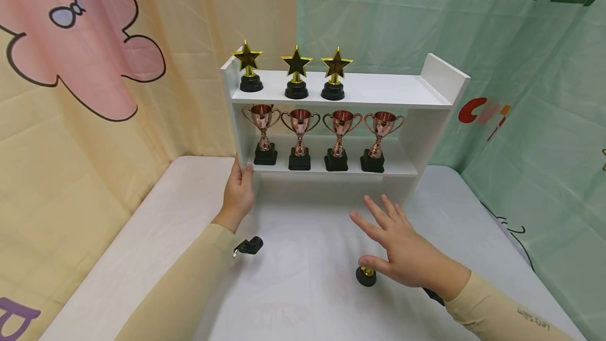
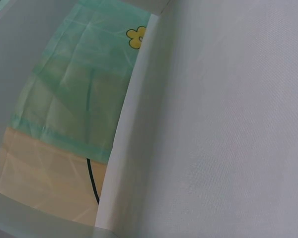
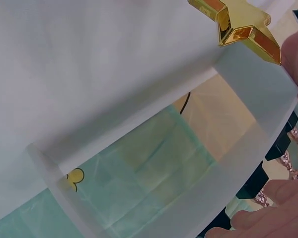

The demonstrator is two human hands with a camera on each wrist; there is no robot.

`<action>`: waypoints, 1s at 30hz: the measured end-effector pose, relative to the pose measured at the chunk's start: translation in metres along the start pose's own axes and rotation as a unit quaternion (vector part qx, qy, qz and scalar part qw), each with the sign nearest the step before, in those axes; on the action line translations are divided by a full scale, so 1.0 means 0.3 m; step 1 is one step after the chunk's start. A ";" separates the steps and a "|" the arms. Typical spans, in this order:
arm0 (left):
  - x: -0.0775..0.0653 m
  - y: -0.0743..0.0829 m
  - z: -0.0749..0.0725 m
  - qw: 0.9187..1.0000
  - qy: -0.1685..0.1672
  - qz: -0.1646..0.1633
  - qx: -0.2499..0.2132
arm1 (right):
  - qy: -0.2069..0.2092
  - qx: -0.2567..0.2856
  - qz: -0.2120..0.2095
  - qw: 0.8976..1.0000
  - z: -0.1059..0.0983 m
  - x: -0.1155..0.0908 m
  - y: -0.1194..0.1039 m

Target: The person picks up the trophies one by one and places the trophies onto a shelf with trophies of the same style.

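My left hand (image 1: 239,191) grips the lower left side panel of a white two-tier shelf (image 1: 331,173), thumb at the front edge. My right hand (image 1: 402,249) is held over the table with its fingers spread and straight. Below its thumb is a gold star trophy with a round black base (image 1: 366,277); the hand hides most of it in the head view. The right wrist view shows its gold star (image 3: 241,25) near the top, apart from the fingers (image 3: 268,218). Three star trophies (image 1: 296,70) stand on the upper tier, toward the left.
Several rose-gold cup trophies (image 1: 300,130) with black square bases line the lower tier. The shelf stands toward the back of a white-covered table (image 1: 303,299). Behind it hang a beige curtain (image 1: 199,57) and a green curtain (image 1: 379,25).
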State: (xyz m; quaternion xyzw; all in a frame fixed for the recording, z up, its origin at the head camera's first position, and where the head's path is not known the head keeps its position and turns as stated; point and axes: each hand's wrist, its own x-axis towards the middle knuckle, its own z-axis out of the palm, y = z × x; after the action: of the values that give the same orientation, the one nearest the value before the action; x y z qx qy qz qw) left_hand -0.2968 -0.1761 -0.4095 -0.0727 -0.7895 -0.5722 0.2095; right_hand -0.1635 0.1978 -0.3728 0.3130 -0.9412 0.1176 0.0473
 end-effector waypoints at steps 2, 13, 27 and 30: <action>0.000 0.000 0.000 1.000 0.000 -0.001 0.002 | 0.002 0.000 -0.001 1.000 0.002 -0.002 -0.001; 0.000 0.002 0.000 1.000 -0.002 -0.003 0.003 | -0.007 0.009 0.002 1.000 0.015 -0.018 -0.002; -0.003 0.002 -0.001 1.000 -0.002 0.000 0.008 | -0.050 0.021 0.009 0.998 0.023 -0.025 0.006; -0.002 0.000 0.001 1.000 -0.004 0.000 0.005 | -0.059 0.022 0.012 0.998 0.027 -0.026 0.008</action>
State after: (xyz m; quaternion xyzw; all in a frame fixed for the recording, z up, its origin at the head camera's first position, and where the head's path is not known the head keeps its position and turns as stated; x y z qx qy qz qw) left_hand -0.2963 -0.1757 -0.4098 -0.0743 -0.7933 -0.5678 0.2067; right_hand -0.1590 0.2022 -0.3825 0.3087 -0.9433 0.1205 -0.0170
